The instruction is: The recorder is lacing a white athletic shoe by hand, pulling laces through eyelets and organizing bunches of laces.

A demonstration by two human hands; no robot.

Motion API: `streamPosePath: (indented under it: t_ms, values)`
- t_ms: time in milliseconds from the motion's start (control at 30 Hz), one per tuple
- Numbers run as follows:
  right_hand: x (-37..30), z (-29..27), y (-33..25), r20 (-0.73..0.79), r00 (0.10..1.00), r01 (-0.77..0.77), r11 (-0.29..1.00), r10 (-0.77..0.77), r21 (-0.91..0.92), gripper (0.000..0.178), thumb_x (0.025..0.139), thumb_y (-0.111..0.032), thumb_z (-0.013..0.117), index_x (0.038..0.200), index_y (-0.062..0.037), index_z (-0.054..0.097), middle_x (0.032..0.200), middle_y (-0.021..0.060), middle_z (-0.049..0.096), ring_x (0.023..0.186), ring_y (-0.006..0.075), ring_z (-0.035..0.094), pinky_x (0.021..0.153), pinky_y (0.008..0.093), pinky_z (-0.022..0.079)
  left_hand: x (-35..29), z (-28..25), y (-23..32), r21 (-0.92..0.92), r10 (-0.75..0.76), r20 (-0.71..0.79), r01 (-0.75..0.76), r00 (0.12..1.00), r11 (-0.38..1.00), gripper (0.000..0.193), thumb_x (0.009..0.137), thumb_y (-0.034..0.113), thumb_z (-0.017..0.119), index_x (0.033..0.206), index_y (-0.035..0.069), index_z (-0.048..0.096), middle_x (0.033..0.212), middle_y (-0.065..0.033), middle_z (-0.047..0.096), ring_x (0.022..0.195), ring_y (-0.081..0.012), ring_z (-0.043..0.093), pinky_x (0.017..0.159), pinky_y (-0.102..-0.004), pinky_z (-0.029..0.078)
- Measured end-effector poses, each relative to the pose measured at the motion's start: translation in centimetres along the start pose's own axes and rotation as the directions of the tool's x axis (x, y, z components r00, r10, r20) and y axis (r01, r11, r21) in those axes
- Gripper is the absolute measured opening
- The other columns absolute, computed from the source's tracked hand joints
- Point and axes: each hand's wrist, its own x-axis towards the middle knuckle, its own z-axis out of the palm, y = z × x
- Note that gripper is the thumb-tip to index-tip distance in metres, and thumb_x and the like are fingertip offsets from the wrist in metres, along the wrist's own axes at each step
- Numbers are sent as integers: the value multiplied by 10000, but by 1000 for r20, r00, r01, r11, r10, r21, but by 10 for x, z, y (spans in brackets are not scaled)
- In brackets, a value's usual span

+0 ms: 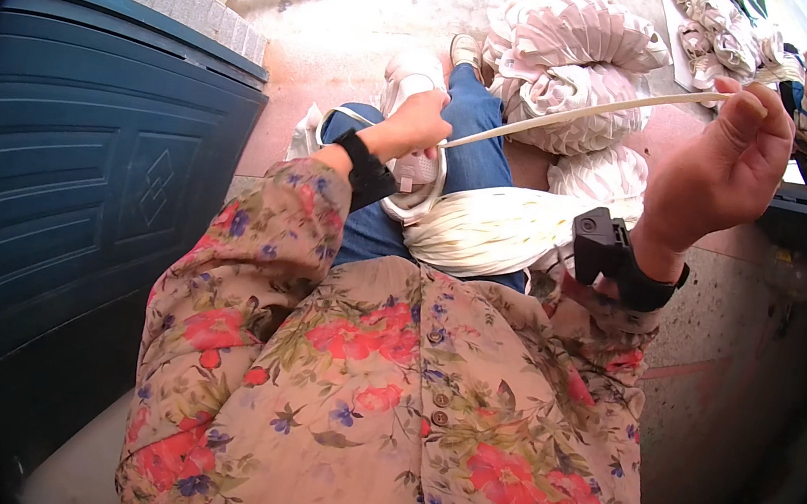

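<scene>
Though slender, long cream strip (587, 112)

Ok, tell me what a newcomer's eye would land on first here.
The floral shirt, with its red blooms, fills the lower middle. Above it, a cream strip stretches from the left hand near the centre to the raised right hand at upper right. A dark blue panelled door stands at left.

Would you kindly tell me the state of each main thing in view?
Left hand: curled beside the white strip, exact grip unclear.
Right hand: raised, pinching the white strip.
White strip: drawn out between both hands.
Shoe-like item: partly hidden.
Bundle of strips: gathered across the lap.
Whitish bundles: piled on the floor.
</scene>
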Motion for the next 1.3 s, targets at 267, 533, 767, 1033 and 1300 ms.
streamPosePath:
  t_ms: [267,533,767,1033,1300]
  values:
    - [-38,4,63,435,574,-799,360,694,482,140,894,-139,404,787,-100,484,514,-40,344,406,48,267,346,192,221,-21,-33,-68,307,256,-186,-191,949,932,370,769,47,459,1139,47,444,850,-163,600,696,-297,594,632,-363,473]
    - [-192,85,55,858,325,-469,856,398,-220,183,765,-138,542,926,-53,563,784,146,606,755,283,597,651,373,452,-26,-32,-79,458,437,-142,-332,888,824,374,753,68,519,1119,60,445,818,-177,595,730,-347,574,656,-392,450]
    - [-202,92,57,951,218,-178,967,217,-180,152,724,-44,503,874,-65,512,745,153,590,737,334,575,614,419,438,-34,-35,-76,409,346,-179,-250,921,877,178,736,201,593,748,24,613,674,-161,592,644,-273,580,589,-346,444]
    - [-200,95,69,983,161,-212,976,86,-51,149,723,-57,516,872,-54,508,735,154,585,718,336,576,608,399,444,-18,-29,-73,123,-26,-197,51,980,991,286,686,289,603,718,6,632,703,-183,602,670,-286,596,615,-368,456]
    - [-203,92,82,975,213,-371,929,61,23,178,696,-61,555,866,-41,507,757,148,590,734,316,584,636,363,450,-25,-25,-74,401,266,-231,-157,936,903,209,711,228,604,736,22,626,682,-142,603,661,-253,595,609,-327,454]
